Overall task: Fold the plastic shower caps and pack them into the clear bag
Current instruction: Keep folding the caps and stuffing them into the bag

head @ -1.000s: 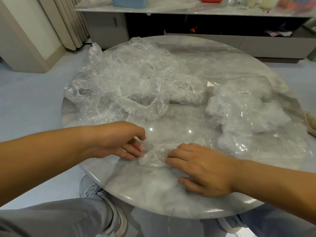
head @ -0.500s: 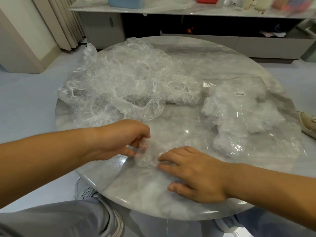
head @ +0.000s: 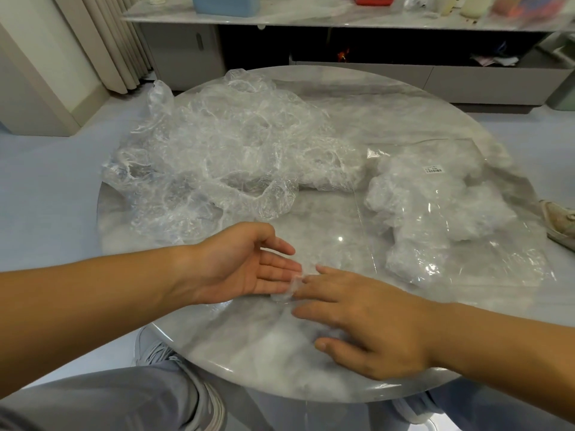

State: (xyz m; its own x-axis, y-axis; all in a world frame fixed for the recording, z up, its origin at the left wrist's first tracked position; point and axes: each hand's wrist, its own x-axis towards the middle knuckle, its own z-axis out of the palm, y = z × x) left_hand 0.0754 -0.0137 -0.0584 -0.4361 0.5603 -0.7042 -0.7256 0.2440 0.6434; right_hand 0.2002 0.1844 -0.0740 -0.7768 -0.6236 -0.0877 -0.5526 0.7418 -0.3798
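Note:
A small folded clear shower cap [head: 287, 290] lies on the round marble table [head: 249, 343] near its front edge. My left hand [head: 245, 265] is turned palm up with straight fingers, its fingertips touching the cap's left side. My right hand [head: 364, 318] lies palm down and flat, fingers pressing on the cap's right side. A big heap of loose crumpled shower caps [head: 224, 157] covers the table's left and middle. The clear bag [head: 460, 213], with a white label and several folded caps inside, lies at the right.
A low cabinet [head: 342, 35] with a blue box and other items stands behind the table. Curtains [head: 102, 42] hang at the back left. My knees and a grey shoe [head: 186, 377] show below the table edge. Another shoe [head: 560, 222] sits on the floor at the right.
My left hand has uncurled from pinching the cap and turned palm up with straight fingers. My right hand has stayed flat on the cap, which is now smaller and mostly hidden.

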